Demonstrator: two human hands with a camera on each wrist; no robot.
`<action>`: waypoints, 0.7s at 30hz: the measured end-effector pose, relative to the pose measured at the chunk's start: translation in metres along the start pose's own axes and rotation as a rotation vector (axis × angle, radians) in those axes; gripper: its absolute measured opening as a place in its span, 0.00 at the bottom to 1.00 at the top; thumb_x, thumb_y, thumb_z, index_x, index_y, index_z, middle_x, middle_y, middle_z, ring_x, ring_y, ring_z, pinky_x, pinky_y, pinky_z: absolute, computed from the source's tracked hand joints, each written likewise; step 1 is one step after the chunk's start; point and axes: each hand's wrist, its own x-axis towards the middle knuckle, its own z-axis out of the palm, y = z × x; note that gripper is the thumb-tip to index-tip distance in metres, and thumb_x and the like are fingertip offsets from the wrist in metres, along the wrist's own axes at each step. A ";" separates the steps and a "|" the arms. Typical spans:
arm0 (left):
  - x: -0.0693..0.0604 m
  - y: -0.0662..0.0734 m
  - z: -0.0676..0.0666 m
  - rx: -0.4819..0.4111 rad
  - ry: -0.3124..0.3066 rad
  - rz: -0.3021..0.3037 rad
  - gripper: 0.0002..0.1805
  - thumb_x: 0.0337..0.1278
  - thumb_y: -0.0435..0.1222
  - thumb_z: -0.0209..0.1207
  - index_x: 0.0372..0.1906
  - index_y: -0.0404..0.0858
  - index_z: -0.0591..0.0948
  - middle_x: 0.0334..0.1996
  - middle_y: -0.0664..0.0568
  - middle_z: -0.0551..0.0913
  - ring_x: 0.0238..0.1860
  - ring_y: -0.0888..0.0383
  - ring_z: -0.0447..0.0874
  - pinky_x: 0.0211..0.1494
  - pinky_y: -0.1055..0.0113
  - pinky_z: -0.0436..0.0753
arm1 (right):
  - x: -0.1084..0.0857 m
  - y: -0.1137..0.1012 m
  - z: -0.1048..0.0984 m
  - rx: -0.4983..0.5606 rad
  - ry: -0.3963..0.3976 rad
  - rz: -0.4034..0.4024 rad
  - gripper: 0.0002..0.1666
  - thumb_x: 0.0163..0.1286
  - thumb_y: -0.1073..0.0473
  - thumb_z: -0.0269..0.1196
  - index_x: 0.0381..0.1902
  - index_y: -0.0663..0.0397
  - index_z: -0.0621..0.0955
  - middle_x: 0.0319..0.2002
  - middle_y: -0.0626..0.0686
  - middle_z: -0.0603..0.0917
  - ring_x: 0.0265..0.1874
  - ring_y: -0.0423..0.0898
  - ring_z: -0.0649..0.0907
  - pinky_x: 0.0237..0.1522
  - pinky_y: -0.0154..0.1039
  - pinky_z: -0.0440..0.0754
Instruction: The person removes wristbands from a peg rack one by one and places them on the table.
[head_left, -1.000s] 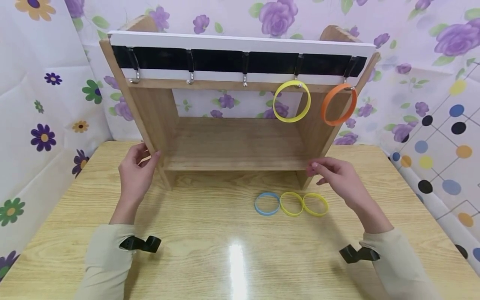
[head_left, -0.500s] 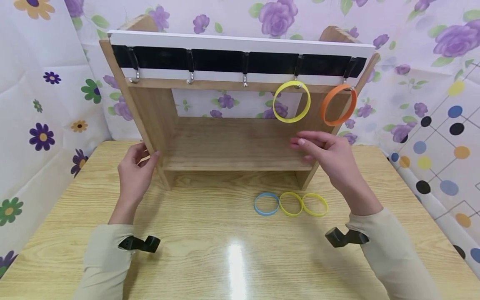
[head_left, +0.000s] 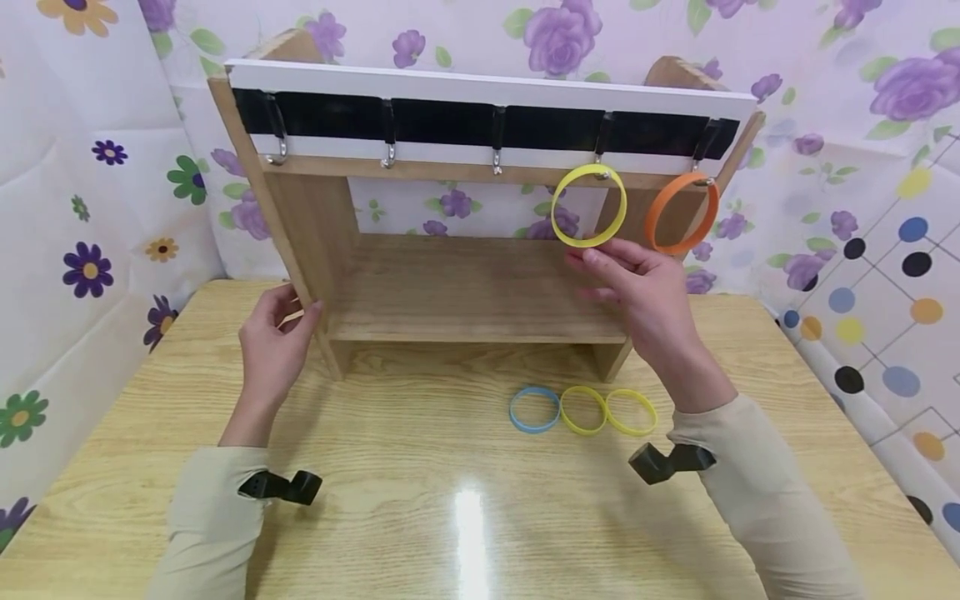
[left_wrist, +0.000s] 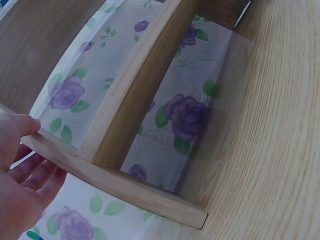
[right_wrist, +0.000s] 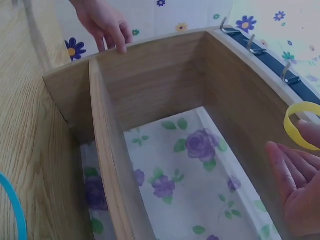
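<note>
my left hand (head_left: pixel 273 343) grips the wooden shelf (head_left: pixel 480 287) by its left side. my right hand (head_left: pixel 651 287) is loose, just by the yellow ring (head_left: pixel 622 210) on the second hook (head_left: pixel 604 133) from right — i can't tell if they touch. grabbing seems the step — it needs a gentle pinch.

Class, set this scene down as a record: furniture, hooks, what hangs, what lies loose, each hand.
Furniture: wooden shelf on a table
Hooks: five, along the shelf's top front
Hanging: yellow wristband on fourth hook from left, orange wristband on fifth
Loose: blue wristband and two yellow wristbands, on the table
Left hand: grips the shelf's left side panel
Right hand: at the hanging yellow wristband's lower edge; contact unclear
</note>
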 end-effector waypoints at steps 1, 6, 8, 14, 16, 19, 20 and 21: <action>0.000 0.000 0.000 0.001 0.001 0.001 0.19 0.61 0.31 0.60 0.55 0.27 0.75 0.46 0.46 0.79 0.44 0.68 0.78 0.49 0.74 0.80 | 0.000 0.000 0.001 0.006 0.006 -0.015 0.20 0.64 0.63 0.67 0.51 0.69 0.81 0.41 0.54 0.87 0.44 0.48 0.85 0.40 0.39 0.86; -0.001 0.000 0.002 0.001 0.010 0.002 0.19 0.61 0.31 0.60 0.55 0.26 0.75 0.45 0.47 0.79 0.44 0.68 0.78 0.49 0.75 0.80 | 0.002 0.001 0.011 0.038 0.039 -0.088 0.14 0.65 0.63 0.66 0.45 0.69 0.84 0.38 0.56 0.87 0.40 0.48 0.87 0.38 0.40 0.86; -0.001 0.000 0.002 0.000 0.009 0.003 0.19 0.61 0.31 0.60 0.55 0.26 0.75 0.45 0.46 0.79 0.44 0.68 0.78 0.48 0.75 0.80 | 0.002 0.001 0.015 0.053 0.049 -0.102 0.12 0.65 0.63 0.66 0.42 0.67 0.85 0.37 0.56 0.87 0.38 0.48 0.87 0.38 0.39 0.86; -0.001 0.001 0.002 0.015 0.000 -0.004 0.20 0.62 0.32 0.60 0.56 0.27 0.75 0.47 0.45 0.79 0.45 0.67 0.78 0.50 0.73 0.80 | 0.000 -0.004 0.023 0.071 0.056 -0.103 0.10 0.65 0.63 0.66 0.40 0.64 0.86 0.37 0.57 0.87 0.38 0.48 0.87 0.40 0.41 0.86; -0.001 0.001 0.001 0.015 -0.004 -0.009 0.20 0.62 0.33 0.60 0.56 0.27 0.75 0.47 0.45 0.79 0.46 0.66 0.78 0.51 0.72 0.80 | -0.001 -0.008 0.024 0.083 0.055 -0.113 0.09 0.65 0.63 0.66 0.40 0.64 0.86 0.37 0.57 0.87 0.38 0.49 0.87 0.40 0.41 0.86; -0.001 0.001 0.001 0.017 -0.004 -0.016 0.20 0.62 0.33 0.60 0.56 0.27 0.75 0.48 0.45 0.79 0.46 0.66 0.78 0.51 0.71 0.80 | -0.002 -0.015 0.027 0.091 0.052 -0.139 0.10 0.64 0.64 0.66 0.41 0.65 0.86 0.37 0.58 0.87 0.38 0.50 0.87 0.39 0.40 0.86; -0.001 0.001 0.001 0.018 -0.004 -0.018 0.20 0.62 0.33 0.59 0.56 0.27 0.75 0.48 0.45 0.79 0.46 0.66 0.78 0.51 0.72 0.80 | -0.003 -0.018 0.028 0.096 0.050 -0.147 0.10 0.64 0.64 0.67 0.41 0.66 0.86 0.38 0.59 0.87 0.37 0.50 0.87 0.39 0.40 0.86; -0.001 0.000 0.000 0.015 -0.003 -0.018 0.20 0.62 0.33 0.59 0.56 0.27 0.75 0.48 0.45 0.79 0.46 0.66 0.78 0.51 0.72 0.80 | -0.003 -0.020 0.028 0.092 0.048 -0.151 0.10 0.64 0.64 0.67 0.41 0.65 0.86 0.38 0.59 0.87 0.37 0.50 0.87 0.39 0.40 0.86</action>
